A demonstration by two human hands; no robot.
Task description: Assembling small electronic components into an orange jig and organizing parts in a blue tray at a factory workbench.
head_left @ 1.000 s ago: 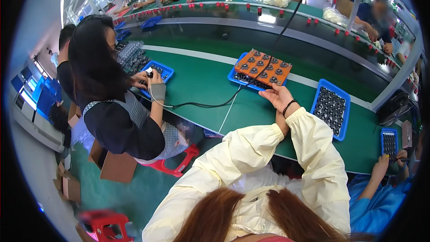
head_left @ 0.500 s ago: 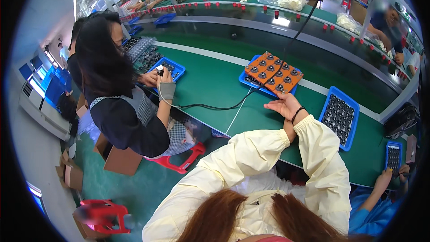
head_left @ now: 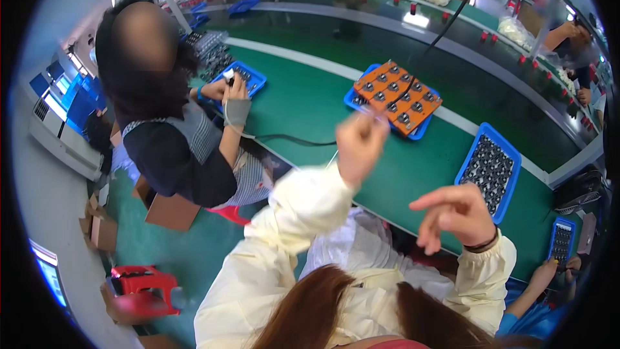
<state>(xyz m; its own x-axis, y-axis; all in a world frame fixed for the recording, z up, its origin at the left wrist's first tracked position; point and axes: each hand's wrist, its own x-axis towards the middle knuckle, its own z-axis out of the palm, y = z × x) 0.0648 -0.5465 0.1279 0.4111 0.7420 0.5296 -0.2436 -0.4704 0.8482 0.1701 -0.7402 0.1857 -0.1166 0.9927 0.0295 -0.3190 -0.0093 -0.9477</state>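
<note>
My left hand (head_left: pixel 361 145) is raised over the near left corner of the orange fixture board (head_left: pixel 400 98), its fingers curled together. Motion blurs the fingertips, so anything pinched in them cannot be made out. A black cable (head_left: pixel 294 141) passes behind that hand and on across the board. Rows of small round black-and-metal parts sit in the board, which rests on a blue tray (head_left: pixel 421 130). Above the table's near edge, my right hand (head_left: pixel 462 216) has its fingers apart and holds nothing. It is nearest to a second blue tray (head_left: pixel 514 178) filled with similar parts.
At left a co-worker (head_left: pixel 152 77) holds a small white-tipped piece over another blue tray (head_left: pixel 257 81). A second person's hands (head_left: pixel 546 274) work by a small blue tray (head_left: pixel 562 239) at far right. Red pieces (head_left: pixel 413 8) line the far ledge. A red stool (head_left: pixel 145 284) stands at lower left.
My hands, crossed at the wrists near the board before, have come apart. The left has moved left, its fingers curled; the right has drawn back toward me. The co-worker's head has turned.
</note>
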